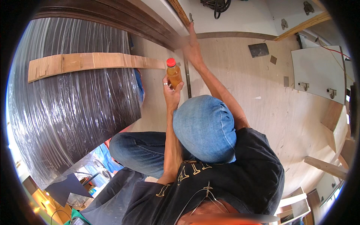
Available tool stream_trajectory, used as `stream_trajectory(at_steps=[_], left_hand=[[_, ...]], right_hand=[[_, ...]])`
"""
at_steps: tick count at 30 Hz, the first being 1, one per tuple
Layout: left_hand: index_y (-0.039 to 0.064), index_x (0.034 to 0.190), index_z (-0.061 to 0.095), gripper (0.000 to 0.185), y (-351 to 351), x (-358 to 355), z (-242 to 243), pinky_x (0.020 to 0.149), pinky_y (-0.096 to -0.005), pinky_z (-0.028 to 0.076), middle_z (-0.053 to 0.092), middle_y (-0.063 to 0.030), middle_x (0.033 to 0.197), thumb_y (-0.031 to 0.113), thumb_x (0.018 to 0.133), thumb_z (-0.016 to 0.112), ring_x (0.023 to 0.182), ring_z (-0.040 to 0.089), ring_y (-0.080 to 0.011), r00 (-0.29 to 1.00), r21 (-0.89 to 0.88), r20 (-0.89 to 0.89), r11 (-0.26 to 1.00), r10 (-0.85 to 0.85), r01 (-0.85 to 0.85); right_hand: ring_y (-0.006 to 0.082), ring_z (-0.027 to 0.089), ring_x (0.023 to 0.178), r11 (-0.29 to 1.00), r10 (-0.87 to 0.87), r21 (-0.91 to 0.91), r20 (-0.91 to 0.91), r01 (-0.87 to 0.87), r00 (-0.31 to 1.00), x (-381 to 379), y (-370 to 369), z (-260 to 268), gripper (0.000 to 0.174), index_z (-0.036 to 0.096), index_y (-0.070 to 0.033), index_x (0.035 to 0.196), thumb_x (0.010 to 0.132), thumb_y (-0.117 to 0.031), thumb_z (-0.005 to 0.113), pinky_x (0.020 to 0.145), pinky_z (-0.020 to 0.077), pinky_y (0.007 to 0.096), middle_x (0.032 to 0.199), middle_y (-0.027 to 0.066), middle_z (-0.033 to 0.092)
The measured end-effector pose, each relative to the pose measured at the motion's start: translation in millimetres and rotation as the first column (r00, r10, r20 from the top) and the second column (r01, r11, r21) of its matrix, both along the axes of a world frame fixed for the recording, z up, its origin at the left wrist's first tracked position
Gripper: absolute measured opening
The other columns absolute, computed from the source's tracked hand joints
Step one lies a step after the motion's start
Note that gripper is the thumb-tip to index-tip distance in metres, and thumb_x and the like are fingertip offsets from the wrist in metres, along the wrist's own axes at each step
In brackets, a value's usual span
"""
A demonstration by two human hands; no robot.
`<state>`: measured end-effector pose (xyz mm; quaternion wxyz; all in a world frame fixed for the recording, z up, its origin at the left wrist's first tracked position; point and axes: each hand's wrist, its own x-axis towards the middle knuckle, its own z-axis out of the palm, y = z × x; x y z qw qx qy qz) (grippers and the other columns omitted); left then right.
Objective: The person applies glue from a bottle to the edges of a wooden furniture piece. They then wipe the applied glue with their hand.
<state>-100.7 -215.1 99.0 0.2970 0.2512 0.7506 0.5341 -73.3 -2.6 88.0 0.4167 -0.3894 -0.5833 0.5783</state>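
My left hand (pixel 172 89), with a ring on one finger, grips a clear plastic bottle (pixel 174 74) of amber liquid with a red cap. The bottle stands roughly upright in the fingers, cap away from me. Farther out, my right hand (pixel 192 49) reaches to the edge of a dark brown wooden frame (pixel 157 31), beside a white cabinet panel's raw edge. That hand is partly blurred, and whether it grips anything cannot be made out. My bent knee in blue jeans (pixel 205 126) rises between my arms.
A plastic-wrapped dark panel stack (pixel 84 104) stands at left, with a wooden strip (pixel 92 61) across it. White cabinet doors with metal hinges (pixel 317 73) are at right. Dark offcuts (pixel 258 50) lie on the wood-look floor (pixel 261 118). A wooden board (pixel 324 167) is at lower right.
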Motion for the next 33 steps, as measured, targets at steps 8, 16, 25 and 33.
stream_trajectory(at_steps=[8, 16, 25, 33], left_hand=[[0.005, 0.150, 0.041, 0.071, 0.2, 0.0, -1.1, 0.105, -0.0395, 0.048, 0.059, -0.0133, 0.131, 0.001, 0.089, 0.077, 0.121, 0.059, -0.0239, 1.000, 0.038, 0.016, 0.999, -0.004, 0.003], [0.005, 0.150, 0.041, 0.071, 1.2, -0.7, -3.9, 0.105, -0.0396, 0.048, 0.059, -0.0140, 0.132, 0.000, 0.089, 0.077, 0.122, 0.059, -0.0245, 1.000, 0.038, 0.010, 0.999, 0.012, -0.012], [0.004, 0.149, 0.041, 0.070, 6.4, -1.3, -1.9, 0.104, -0.0388, 0.049, 0.058, -0.0120, 0.131, 0.001, 0.089, 0.077, 0.120, 0.058, -0.0221, 0.999, 0.148, 0.045, 0.989, 0.000, -0.007], [0.004, 0.148, 0.041, 0.068, 25.4, 12.0, 20.2, 0.104, -0.0389, 0.049, 0.057, -0.0114, 0.130, 0.002, 0.089, 0.076, 0.120, 0.058, -0.0218, 0.995, 0.203, 0.101, 0.979, 0.005, -0.025]], right_hand=[[0.0284, 0.066, 0.094, 0.994, -0.079, 0.088, 0.089, 0.071, 0.993, 9.0, -0.8, 1.7, 0.077, 0.018, -0.007, 0.167, 0.100, -0.011, 0.057, 0.088, 0.0528, 0.0421, 0.111, 0.0201, 0.065], [0.0227, 0.064, 0.087, 0.995, 0.066, 0.082, -0.029, -0.064, 0.997, 16.0, -9.6, 41.6, 0.070, 0.024, -0.012, 0.166, 0.103, -0.014, 0.056, 0.084, 0.0533, 0.0366, 0.106, 0.0134, 0.064], [0.0143, 0.058, 0.093, 0.741, 0.037, -0.465, -0.692, -0.485, 0.721, 65.8, -22.1, 41.6, 0.057, 0.041, -0.007, 0.157, 0.102, -0.013, 0.054, 0.087, 0.0465, 0.0295, 0.108, 0.0015, 0.061], [0.0108, 0.055, 0.087, 0.738, 0.114, -0.390, -0.733, -0.551, 0.671, 86.8, -21.4, 60.3, 0.053, 0.045, -0.007, 0.154, 0.103, -0.015, 0.055, 0.077, 0.0407, 0.0292, 0.102, -0.0007, 0.058]])
